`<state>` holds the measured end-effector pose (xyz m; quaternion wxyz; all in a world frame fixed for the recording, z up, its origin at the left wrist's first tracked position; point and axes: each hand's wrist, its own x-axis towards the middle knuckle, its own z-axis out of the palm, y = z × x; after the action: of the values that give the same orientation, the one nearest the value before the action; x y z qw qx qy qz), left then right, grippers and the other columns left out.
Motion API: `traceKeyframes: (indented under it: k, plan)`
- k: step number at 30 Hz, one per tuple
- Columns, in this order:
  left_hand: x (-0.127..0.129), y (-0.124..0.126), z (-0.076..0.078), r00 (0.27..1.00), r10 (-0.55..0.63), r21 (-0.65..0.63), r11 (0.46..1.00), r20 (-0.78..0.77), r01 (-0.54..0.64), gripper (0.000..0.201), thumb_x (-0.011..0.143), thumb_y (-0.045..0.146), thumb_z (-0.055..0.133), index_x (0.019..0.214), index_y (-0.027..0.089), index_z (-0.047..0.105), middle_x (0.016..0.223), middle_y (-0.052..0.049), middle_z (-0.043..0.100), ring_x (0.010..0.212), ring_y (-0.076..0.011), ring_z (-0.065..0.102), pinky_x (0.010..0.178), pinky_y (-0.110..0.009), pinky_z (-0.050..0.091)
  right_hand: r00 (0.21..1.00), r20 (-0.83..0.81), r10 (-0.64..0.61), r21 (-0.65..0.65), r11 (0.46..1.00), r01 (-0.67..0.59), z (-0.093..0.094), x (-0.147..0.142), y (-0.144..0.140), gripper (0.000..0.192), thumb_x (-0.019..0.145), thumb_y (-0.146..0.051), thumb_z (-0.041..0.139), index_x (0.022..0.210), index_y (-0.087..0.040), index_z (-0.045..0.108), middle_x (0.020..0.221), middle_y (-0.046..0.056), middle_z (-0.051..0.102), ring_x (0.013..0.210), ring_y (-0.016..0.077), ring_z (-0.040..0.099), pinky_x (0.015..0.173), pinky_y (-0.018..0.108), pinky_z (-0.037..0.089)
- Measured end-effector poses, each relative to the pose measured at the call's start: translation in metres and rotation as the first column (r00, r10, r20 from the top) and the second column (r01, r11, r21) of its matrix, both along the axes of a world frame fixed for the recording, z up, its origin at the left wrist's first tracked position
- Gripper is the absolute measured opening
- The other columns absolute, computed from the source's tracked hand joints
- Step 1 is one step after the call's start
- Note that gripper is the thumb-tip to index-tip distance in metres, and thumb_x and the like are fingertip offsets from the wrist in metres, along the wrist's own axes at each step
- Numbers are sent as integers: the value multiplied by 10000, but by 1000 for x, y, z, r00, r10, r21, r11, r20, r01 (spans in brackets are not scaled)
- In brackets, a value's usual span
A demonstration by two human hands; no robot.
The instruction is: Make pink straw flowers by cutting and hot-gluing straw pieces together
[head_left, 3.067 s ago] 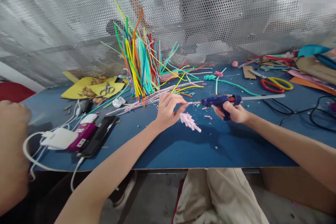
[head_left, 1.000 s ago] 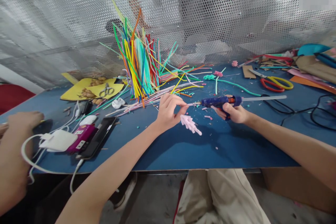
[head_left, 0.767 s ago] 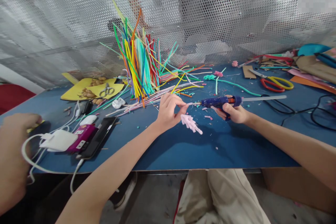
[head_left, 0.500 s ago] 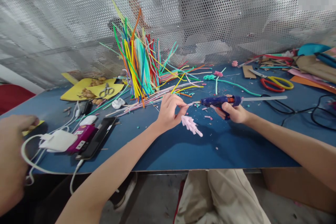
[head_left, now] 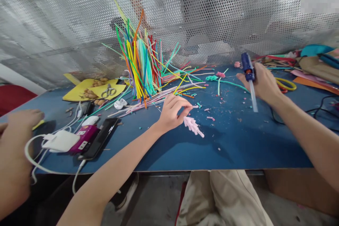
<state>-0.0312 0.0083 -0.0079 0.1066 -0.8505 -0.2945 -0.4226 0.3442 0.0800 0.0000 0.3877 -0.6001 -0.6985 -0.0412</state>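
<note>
Thumb and forefinger of my left hand (head_left: 173, 113) pinch a short pale pink pipe-cleaner piece (head_left: 195, 106), its end sticking out to the right. Below those fingers a pale pink pipe-cleaner sprig (head_left: 194, 126) hangs out from the same hand, tip pointing down right. A thin wire shows on the hand's other side. My right hand (head_left: 266, 83) is wrapped round a blue glue gun (head_left: 248, 66), raised over the right of the table. Its clear glue stick (head_left: 253, 97) points down towards me; the nozzle cannot be seen clearly.
A bundle of coloured pipe cleaners (head_left: 144, 67) stands at the back, before a perforated metal screen (head_left: 225, 17). Scissors (head_left: 286, 84) lie partly behind my right hand. On the left are a phone (head_left: 99, 139), a purple power strip (head_left: 86, 137), cables and another person's arm (head_left: 18, 159).
My right hand has moved the glue gun away from the pink piece, to the right and back, and turned it so the glue stick points downwards. My left hand is nearly still.
</note>
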Motion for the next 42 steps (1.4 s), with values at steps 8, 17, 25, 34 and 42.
traceKeyframes:
  k: [8,17,25,34,42]
  plan:
    - [-3,2,-1,998,-2,-48,999,-58,-1,116,1016,306,576,1028,250,676,993,-9,748,951,-173,630,909,-370,432,961,-47,-272,-221,941,255,-33,64,41,430,739,-427,745,1044,-220,523,1161,218,562,1195,449,490,958,662,382]
    - [1,-2,2,986,-47,28,998,-159,53,113,991,347,631,1013,319,738,988,53,775,911,-169,567,877,-356,384,970,-41,241,-12,970,-241,12,-30,-12,188,938,-379,562,956,-229,673,959,68,709,842,216,618,840,410,491]
    - [7,-3,3,949,-55,125,987,-311,98,137,984,353,644,1058,294,744,1047,44,774,907,-165,551,820,-332,363,623,-360,694,-210,591,-779,7,-112,-69,238,907,-432,655,1021,-223,670,966,28,725,819,162,645,762,325,514]
    - [9,-1,-1,938,-62,119,987,-342,108,159,997,386,614,1041,278,724,1017,43,772,905,-178,572,827,-340,372,536,-615,579,-315,443,-840,-4,-120,-69,237,823,-364,724,1002,-216,675,915,19,756,843,170,700,796,325,555]
    - [9,1,-4,921,-109,-93,992,-373,79,230,1025,433,534,1089,320,724,1051,16,761,952,-188,616,855,-356,414,538,-570,621,-317,438,-842,-5,-121,-69,133,821,-295,676,941,-238,685,860,-7,739,765,154,678,734,315,559]
